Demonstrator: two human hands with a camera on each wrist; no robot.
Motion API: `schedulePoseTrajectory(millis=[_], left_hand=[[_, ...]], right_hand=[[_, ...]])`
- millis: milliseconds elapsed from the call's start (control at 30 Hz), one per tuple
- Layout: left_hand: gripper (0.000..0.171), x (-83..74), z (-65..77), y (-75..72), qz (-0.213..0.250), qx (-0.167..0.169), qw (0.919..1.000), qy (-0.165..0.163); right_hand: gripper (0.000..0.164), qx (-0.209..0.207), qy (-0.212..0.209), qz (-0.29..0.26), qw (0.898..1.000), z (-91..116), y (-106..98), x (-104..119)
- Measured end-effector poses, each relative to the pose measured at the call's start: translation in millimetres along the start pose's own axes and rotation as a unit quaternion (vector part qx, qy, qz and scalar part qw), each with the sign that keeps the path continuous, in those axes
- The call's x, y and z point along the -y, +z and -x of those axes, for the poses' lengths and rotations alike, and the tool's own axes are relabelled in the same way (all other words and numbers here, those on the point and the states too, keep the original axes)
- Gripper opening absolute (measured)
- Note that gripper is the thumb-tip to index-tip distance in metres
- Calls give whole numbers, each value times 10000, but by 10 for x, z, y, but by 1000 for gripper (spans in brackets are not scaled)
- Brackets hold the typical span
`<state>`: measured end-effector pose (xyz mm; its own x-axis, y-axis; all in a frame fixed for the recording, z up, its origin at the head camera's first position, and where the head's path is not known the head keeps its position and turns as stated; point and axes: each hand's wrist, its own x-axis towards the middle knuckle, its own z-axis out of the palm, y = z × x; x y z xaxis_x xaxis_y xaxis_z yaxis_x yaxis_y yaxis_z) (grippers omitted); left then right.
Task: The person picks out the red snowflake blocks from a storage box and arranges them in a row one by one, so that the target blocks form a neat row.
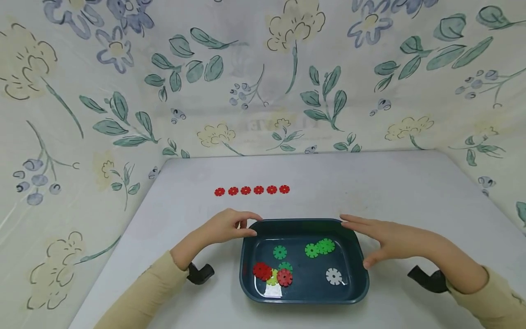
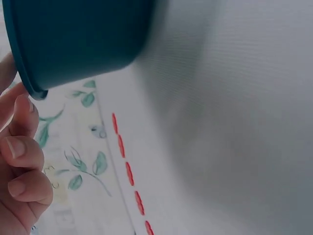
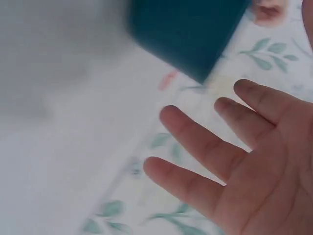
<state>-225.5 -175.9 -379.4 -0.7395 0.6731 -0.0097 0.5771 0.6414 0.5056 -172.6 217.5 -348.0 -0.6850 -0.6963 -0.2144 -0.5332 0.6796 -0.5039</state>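
A dark teal tray (image 1: 304, 298) with rounded corners stands on the table in the head view. My left hand (image 1: 230, 226) holds its far left corner, thumb and index finger at the rim, the other fingers curled in the left wrist view. At the far right corner is my right hand (image 1: 394, 240), its fingers straight and spread, fingertips close to the rim. Inside the tray lie notched plastic discs: bright green discs (image 1: 325, 246), a teal-green disc (image 1: 280, 252), red discs (image 1: 261, 271), a pinkish-red disc (image 1: 284, 277), a yellow-green disc (image 1: 272, 278) and a white disc (image 1: 334, 276).
Beyond the tray, several red discs (image 1: 258, 190) form a straight row across the white table (image 1: 353, 183). Floral cloth (image 1: 255, 91) hangs behind the table and along its sides. Black straps (image 1: 200, 274) show at both wrists.
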Motion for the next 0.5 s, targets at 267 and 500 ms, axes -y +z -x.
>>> schedulePoseTrajectory(millis=[267, 500], left_hand=[[49, 113, 79, 61, 215, 301, 9993, -18], [62, 136, 116, 76, 562, 623, 9965, -12]], right_hand=[[79, -514, -875, 1319, 9861, -195, -292, 435], [60, -176, -1836, 1535, 9708, -606, -233, 726]])
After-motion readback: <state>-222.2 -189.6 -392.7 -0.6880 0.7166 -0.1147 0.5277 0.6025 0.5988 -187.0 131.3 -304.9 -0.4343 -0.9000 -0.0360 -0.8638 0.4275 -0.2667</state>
